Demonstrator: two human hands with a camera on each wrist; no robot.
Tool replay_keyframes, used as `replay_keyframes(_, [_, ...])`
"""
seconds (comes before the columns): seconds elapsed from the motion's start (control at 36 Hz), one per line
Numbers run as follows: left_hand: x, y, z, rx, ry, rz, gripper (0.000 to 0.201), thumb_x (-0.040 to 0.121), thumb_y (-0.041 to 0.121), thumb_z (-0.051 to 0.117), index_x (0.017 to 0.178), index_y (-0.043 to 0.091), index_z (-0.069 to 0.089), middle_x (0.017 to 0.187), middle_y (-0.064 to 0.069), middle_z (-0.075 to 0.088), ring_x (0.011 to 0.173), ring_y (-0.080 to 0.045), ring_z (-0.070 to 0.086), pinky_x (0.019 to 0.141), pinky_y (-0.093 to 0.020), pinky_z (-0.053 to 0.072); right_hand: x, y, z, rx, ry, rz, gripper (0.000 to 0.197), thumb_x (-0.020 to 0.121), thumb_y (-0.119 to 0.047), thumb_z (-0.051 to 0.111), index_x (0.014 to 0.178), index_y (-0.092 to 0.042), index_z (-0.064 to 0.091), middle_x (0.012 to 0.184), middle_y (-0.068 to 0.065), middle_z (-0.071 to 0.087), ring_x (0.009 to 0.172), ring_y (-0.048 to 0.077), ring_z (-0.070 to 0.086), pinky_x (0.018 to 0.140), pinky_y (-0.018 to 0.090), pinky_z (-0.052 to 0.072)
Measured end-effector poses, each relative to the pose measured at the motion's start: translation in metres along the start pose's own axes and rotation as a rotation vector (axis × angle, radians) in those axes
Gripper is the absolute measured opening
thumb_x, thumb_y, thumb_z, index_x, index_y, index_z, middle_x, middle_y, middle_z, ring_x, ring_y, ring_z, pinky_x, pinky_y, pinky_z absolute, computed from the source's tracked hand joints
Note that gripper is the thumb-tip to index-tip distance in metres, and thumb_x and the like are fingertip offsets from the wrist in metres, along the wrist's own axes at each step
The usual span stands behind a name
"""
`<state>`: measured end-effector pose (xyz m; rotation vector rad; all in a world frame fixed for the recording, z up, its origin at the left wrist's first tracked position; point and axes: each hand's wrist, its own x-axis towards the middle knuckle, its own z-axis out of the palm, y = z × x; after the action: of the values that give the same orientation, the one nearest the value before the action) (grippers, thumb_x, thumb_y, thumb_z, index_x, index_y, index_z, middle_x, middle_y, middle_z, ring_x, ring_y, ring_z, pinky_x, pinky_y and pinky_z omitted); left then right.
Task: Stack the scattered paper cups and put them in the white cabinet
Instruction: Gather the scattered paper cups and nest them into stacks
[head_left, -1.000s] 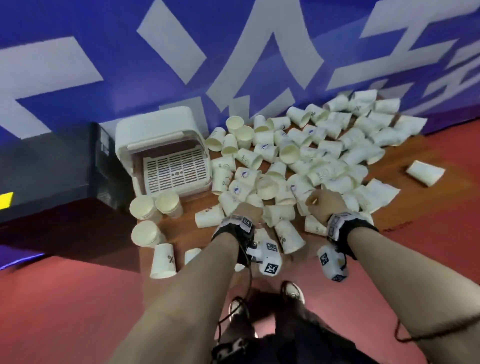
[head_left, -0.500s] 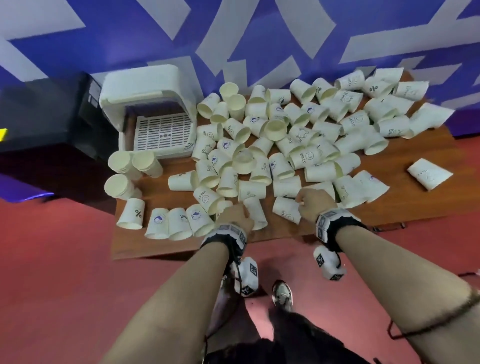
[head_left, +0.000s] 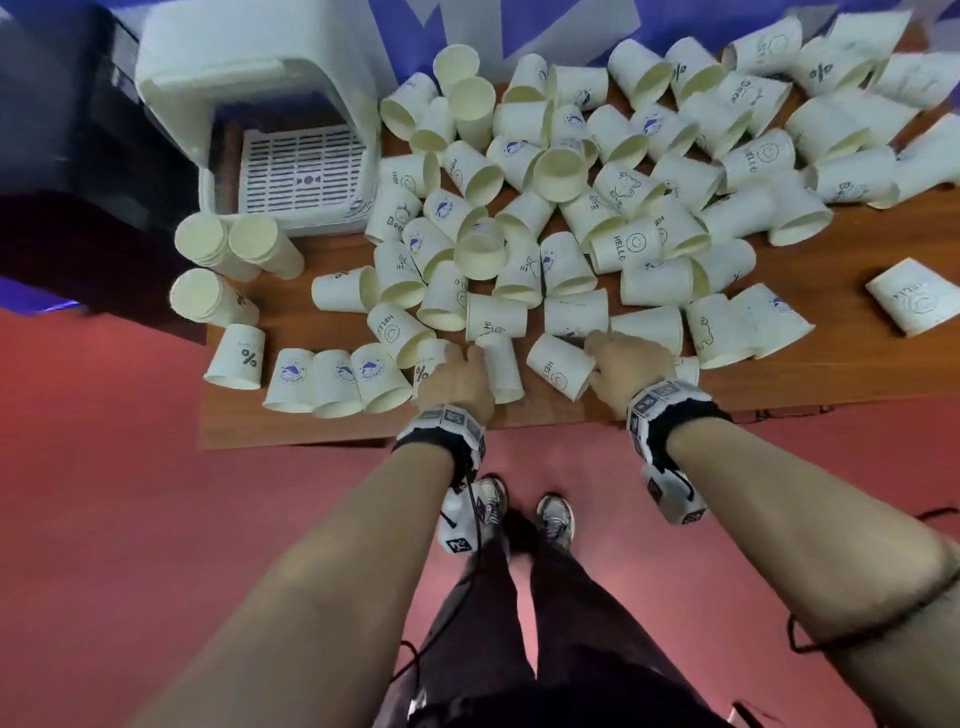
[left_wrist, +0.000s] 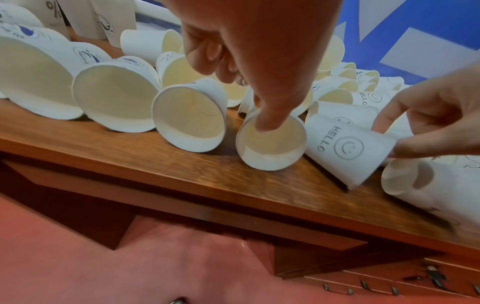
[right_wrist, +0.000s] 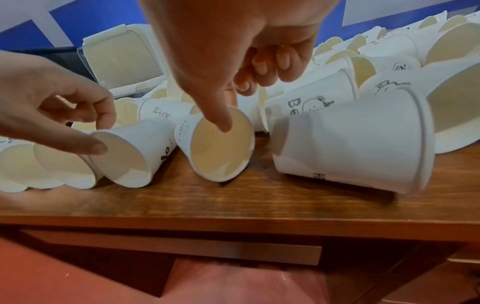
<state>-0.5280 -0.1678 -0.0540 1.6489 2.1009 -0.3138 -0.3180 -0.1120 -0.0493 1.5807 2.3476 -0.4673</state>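
Observation:
Many white paper cups (head_left: 566, 171) lie scattered on their sides over the wooden table (head_left: 831, 364). The white cabinet (head_left: 260, 88) stands open at the back left, showing its slotted tray. My left hand (head_left: 467, 364) pinches the rim of a plain cup (left_wrist: 270, 148) lying near the front edge, thumb inside its mouth (left_wrist: 259, 111). Just to the right, my right hand (head_left: 602, 353) pinches a cup printed HELLO (head_left: 558, 364), thumb inside its mouth (right_wrist: 228, 111). Both cups rest on the table side by side.
Three upright stacks of cups (head_left: 208, 244) stand in front of the cabinet's left side. A row of cups (head_left: 332, 379) lines the front left edge. One cup (head_left: 914, 301) lies alone at the right. Red floor and my shoes (head_left: 556, 514) are below.
My head has tilted down and nearer to the table. Both hands have settled on two neighbouring cups at the front edge and taken hold of their rims.

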Motion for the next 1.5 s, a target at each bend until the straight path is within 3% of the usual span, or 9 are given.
replay_keyframes(0.19, [-0.009,0.001,-0.004,-0.009,0.079,0.033,0.034,0.087,0.021,0.053,0.117,0.008,0.047,0.116,-0.012,0.047,0.091,-0.035,0.061,0.06,-0.038,0.039,0.0,-0.004,0.004,0.048,0.1,0.013,0.021,0.096,-0.024,0.046,0.097,-0.011,0.062,0.092,0.005,0.065,0.082,0.024,0.06,0.059,0.029,0.036])
replay_keyframes(0.36, [-0.01,-0.003,-0.023,-0.101,0.124,-0.006,0.028,0.09,0.025,0.051,0.113,0.011,0.055,0.115,-0.009,0.054,0.098,-0.033,0.059,0.067,-0.034,0.04,-0.001,-0.007,-0.024,0.211,0.153,0.085,0.018,0.092,-0.028,0.053,0.091,-0.013,0.063,0.087,0.005,0.065,0.08,0.026,0.06,0.059,0.028,0.034])
replay_keyframes(0.53, [-0.008,-0.019,-0.054,-0.305,0.133,-0.202,0.024,0.086,0.032,0.051,0.098,0.013,0.059,0.091,-0.006,0.062,0.087,-0.028,0.061,0.07,-0.034,0.049,0.019,-0.02,-0.059,0.368,0.119,0.076,0.013,0.086,-0.027,0.058,0.084,-0.015,0.064,0.085,0.007,0.067,0.083,0.028,0.061,0.066,0.031,0.046])
replay_keyframes(0.67, [-0.014,-0.055,-0.079,-0.45,0.218,-0.349,0.022,0.084,0.032,0.053,0.084,0.011,0.059,0.082,-0.008,0.06,0.075,-0.029,0.055,0.063,-0.031,0.04,0.047,-0.056,-0.084,0.491,0.124,0.064,0.011,0.083,-0.022,0.058,0.074,-0.017,0.062,0.075,0.0,0.06,0.071,0.021,0.054,0.052,0.024,0.032])
replay_keyframes(0.83, [-0.016,-0.123,-0.1,-0.59,0.279,-0.498,0.032,0.082,0.031,0.052,0.057,0.012,0.049,0.059,-0.006,0.053,0.055,-0.026,0.047,0.048,-0.026,0.029,0.082,-0.126,-0.104,0.578,0.118,0.029,0.013,0.082,-0.015,0.06,0.07,-0.015,0.057,0.076,0.004,0.06,0.076,0.025,0.058,0.064,0.025,0.038])
replay_keyframes(1.08, [0.008,-0.228,-0.135,-0.904,0.326,-0.636,0.027,0.084,0.026,0.054,0.079,0.001,0.062,0.074,-0.013,0.062,0.072,-0.032,0.056,0.063,-0.032,0.041,0.143,-0.223,-0.121,0.53,0.107,-0.024,0.016,0.09,-0.018,0.057,0.085,-0.005,0.065,0.083,0.008,0.063,0.089,0.03,0.062,0.069,0.027,0.039])
replay_keyframes(1.17, [0.021,-0.249,-0.149,-0.966,0.32,-0.647,0.024,0.084,0.027,0.054,0.076,0.006,0.062,0.071,-0.009,0.059,0.069,-0.03,0.054,0.059,-0.031,0.04,0.161,-0.243,-0.126,0.547,0.13,-0.013,0.016,0.09,-0.02,0.058,0.09,-0.007,0.067,0.09,0.009,0.067,0.092,0.03,0.062,0.069,0.027,0.038])
replay_keyframes(1.36, [0.063,-0.284,-0.177,-1.078,0.355,-0.704,0.025,0.078,0.027,0.056,0.093,0.011,0.069,0.087,-0.011,0.068,0.086,-0.033,0.063,0.075,-0.032,0.05,0.197,-0.285,-0.141,0.565,0.166,0.033,0.021,0.092,-0.023,0.053,0.098,-0.009,0.068,0.097,0.012,0.069,0.094,0.032,0.062,0.077,0.03,0.045])
replay_keyframes(1.5, [0.081,-0.286,-0.181,-1.065,0.362,-0.731,0.018,0.079,0.025,0.058,0.08,0.009,0.066,0.074,-0.008,0.061,0.077,-0.031,0.059,0.072,-0.032,0.048,0.217,-0.286,-0.145,0.577,0.141,0.074,0.022,0.09,-0.023,0.053,0.097,-0.009,0.068,0.096,0.013,0.07,0.094,0.033,0.062,0.082,0.037,0.052])
